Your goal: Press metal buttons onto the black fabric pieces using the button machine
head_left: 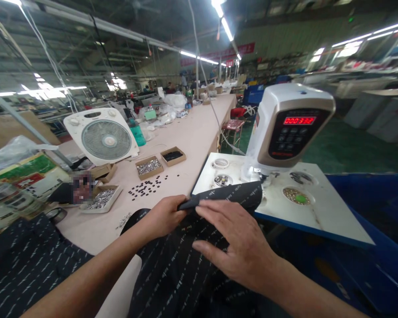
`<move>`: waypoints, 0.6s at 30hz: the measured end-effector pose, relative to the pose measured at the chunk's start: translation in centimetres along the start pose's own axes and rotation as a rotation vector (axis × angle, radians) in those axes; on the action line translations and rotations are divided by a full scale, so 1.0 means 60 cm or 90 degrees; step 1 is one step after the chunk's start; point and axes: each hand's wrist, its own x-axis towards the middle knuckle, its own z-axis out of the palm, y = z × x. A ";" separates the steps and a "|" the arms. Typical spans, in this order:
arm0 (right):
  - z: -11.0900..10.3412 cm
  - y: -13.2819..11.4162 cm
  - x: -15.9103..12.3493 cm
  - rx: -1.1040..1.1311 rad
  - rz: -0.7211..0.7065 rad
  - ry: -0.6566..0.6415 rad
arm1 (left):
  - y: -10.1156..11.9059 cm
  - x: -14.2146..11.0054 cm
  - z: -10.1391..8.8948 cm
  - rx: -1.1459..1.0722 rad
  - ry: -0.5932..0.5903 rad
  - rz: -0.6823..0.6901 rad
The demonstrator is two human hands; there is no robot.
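Head view: left fingers point(175, 202) pinch dark fabric point(234, 195); right fingers point(216, 215), thumb apart, touch it.

Matt cloth point(167, 278); glossy machine point(296, 98); cardboard boxes point(151, 175).

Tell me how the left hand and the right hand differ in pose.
The left hand pinches the folded dark printed fabric between thumb and fingers; the right hand lies extended over it, thumb spread apart. The right hand looks larger in the picture than the left hand. Both are bare and at the same fold.
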 end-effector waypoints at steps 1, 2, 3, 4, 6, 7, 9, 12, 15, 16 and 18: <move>-0.002 -0.001 0.008 -0.025 -0.009 0.032 | 0.007 0.001 0.004 -0.024 -0.010 0.020; 0.001 0.002 0.014 -0.046 -0.015 0.037 | 0.014 0.000 0.008 -0.046 -0.020 0.034; 0.006 0.008 0.019 -0.056 -0.013 0.019 | 0.021 0.000 0.011 -0.063 -0.030 0.041; 0.013 0.017 0.021 -0.052 0.000 -0.014 | 0.026 -0.002 0.012 -0.078 -0.044 0.041; 0.028 0.036 0.022 -0.005 0.052 -0.107 | 0.032 -0.006 0.014 -0.097 -0.068 0.024; 0.033 0.043 0.022 0.023 0.082 -0.156 | 0.033 -0.009 0.015 -0.099 -0.082 0.009; 0.037 0.051 0.021 0.063 0.127 -0.235 | 0.030 -0.015 0.016 -0.088 -0.122 -0.021; 0.028 0.050 0.022 0.101 0.135 -0.265 | 0.026 -0.022 0.019 -0.053 -0.190 -0.060; 0.016 0.046 0.022 0.184 0.150 -0.289 | 0.025 -0.029 0.024 0.001 -0.238 -0.093; 0.014 0.045 0.021 0.212 0.160 -0.303 | 0.024 -0.030 0.025 0.022 -0.251 -0.099; 0.013 0.043 0.018 0.252 0.179 -0.317 | 0.022 -0.033 0.029 0.041 -0.270 -0.091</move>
